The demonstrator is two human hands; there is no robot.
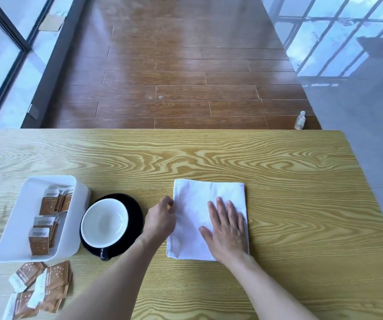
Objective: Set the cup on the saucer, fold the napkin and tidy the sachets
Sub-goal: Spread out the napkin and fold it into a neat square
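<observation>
At the table's (209, 155) left, brown-and-white sachets are stood in a white tray (70, 229); roughly five more sachets (52, 281) are heaped loose before it. One white-lined black cup (104, 222) is seated on one black saucer (135, 218). One white napkin (193, 218), folded rectangular, is pinched at its edge by the left hand (160, 219) and pressed flat under the right hand (228, 229), fingers spread.

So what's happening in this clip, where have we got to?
A person is folding the white napkin on the wooden table: right hand flat on it, left hand pinching its left edge. The cup already sits on the black saucer. Some sachets lie loose outside the white tray.
</observation>
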